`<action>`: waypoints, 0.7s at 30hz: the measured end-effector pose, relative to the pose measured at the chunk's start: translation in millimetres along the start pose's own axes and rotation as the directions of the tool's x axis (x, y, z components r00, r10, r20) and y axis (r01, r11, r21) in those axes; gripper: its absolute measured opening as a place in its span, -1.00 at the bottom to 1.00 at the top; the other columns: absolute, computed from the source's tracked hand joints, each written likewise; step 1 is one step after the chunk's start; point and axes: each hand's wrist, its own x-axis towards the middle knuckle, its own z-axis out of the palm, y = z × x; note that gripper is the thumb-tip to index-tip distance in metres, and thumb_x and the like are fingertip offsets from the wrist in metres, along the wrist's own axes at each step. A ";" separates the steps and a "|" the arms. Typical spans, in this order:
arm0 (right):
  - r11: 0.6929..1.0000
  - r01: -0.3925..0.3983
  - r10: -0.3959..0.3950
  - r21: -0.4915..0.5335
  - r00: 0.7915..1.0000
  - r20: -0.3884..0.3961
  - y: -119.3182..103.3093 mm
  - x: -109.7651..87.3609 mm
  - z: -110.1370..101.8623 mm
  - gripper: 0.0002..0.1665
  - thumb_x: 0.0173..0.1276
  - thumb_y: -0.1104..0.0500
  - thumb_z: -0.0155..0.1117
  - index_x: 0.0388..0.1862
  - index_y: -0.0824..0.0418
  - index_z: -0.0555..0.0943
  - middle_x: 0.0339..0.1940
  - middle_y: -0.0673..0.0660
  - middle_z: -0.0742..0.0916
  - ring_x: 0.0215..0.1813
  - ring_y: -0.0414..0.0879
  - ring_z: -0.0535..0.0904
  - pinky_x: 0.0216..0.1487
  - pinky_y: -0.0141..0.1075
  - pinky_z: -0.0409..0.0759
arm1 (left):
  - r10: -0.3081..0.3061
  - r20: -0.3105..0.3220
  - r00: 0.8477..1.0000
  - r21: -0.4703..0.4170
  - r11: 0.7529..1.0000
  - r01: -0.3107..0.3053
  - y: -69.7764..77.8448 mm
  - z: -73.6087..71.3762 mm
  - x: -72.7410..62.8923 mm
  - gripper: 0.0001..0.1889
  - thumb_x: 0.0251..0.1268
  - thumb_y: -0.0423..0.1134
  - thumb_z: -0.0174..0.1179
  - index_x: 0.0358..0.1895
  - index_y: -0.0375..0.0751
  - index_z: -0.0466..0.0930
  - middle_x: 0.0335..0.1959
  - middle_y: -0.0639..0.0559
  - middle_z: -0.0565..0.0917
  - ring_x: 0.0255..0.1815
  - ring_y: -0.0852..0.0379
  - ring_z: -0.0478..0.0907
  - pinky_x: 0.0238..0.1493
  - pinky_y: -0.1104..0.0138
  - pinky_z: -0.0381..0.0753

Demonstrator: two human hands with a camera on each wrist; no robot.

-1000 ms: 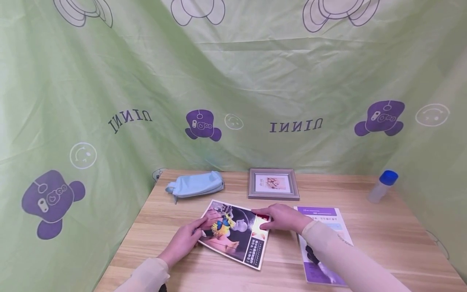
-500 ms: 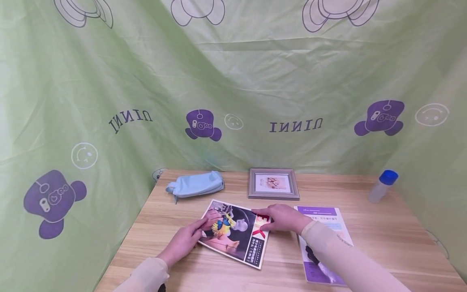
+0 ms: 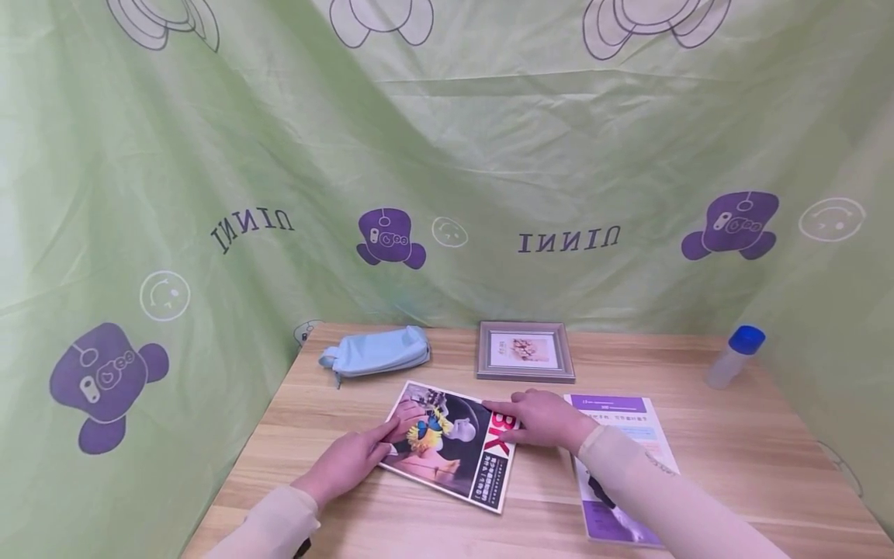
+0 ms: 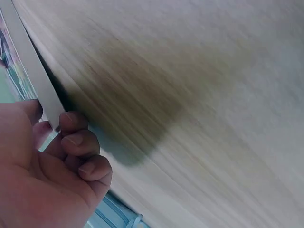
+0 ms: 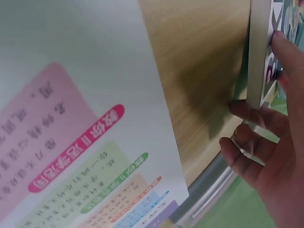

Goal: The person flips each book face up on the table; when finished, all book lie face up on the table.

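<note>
A book (image 3: 447,442) with a dark picture cover and large red letters lies at an angle between both hands, close over the table in the head view. My left hand (image 3: 349,460) grips its left edge. In the left wrist view, the thumb is on the cover side and curled fingers (image 4: 81,143) are at the underside of the edge. My right hand (image 3: 548,419) pinches the opposite edge near the red letters. The right wrist view has its thumb (image 5: 283,49) on the cover and its other fingers beneath the edge.
A purple-and-white booklet (image 3: 611,404) lies partly under the right forearm. Along the table's back stand a light blue pencil case (image 3: 377,353), a grey picture frame (image 3: 525,374) and, farther right, a blue-capped bottle (image 3: 729,365). A green printed curtain (image 3: 447,155) hangs behind the wooden table (image 3: 754,435).
The bright glare on the cover's right side has faded, so the red letters show clearly. Both hands keep their hold on the book, with hardly any movement.
</note>
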 end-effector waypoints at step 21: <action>0.986 -0.052 0.069 0.157 0.992 -0.103 -22.7 -7.3 8.2 -0.40 0.42 -0.05 0.44 0.37 0.12 0.65 0.41 0.27 0.57 0.07 0.19 0.73 0.09 0.07 0.66 | 0.183 -0.003 0.983 0.152 0.972 -0.180 -6.7 -14.1 32.5 -0.41 0.29 -0.13 0.48 0.37 -0.16 0.61 0.10 -0.02 0.53 -0.04 0.09 0.55 0.07 0.09 0.64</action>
